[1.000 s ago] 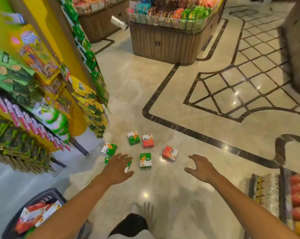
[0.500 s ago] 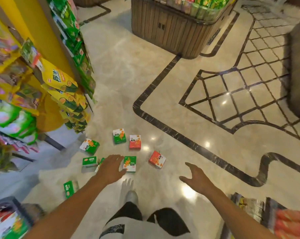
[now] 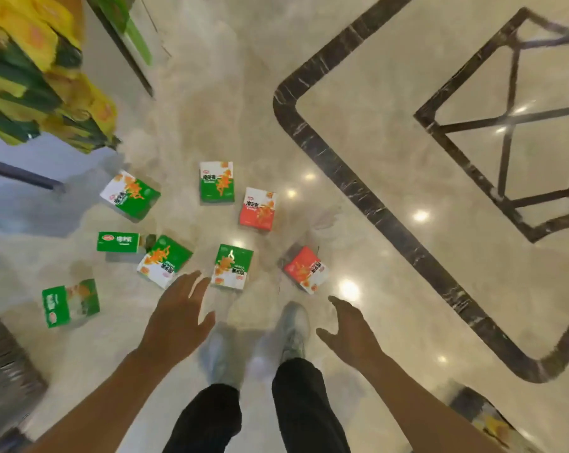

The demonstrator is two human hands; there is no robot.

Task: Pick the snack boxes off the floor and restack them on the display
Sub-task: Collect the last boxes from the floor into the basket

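the view has tipped down since a second ago, so the boxes [image 3: 231, 266] lie scattered on the floor [image 3: 358, 142] just ahead of the left hand [image 3: 178, 317] and right hand [image 3: 353, 335], both spread, empty, nothing picked yet.

The shiny floor [image 3: 358, 109] has a dark stripe [image 3: 368, 204] curving across it. Yellow and green bags [image 3: 38, 83] hang far off to the upper left. Two pale shoes [image 3: 293, 331] stand below dark trousers [image 3: 302, 410].

Glossy beige marble floor [image 3: 230, 103] with dark inlaid borders [image 3: 368, 204]; ceiling lights reflect off it.
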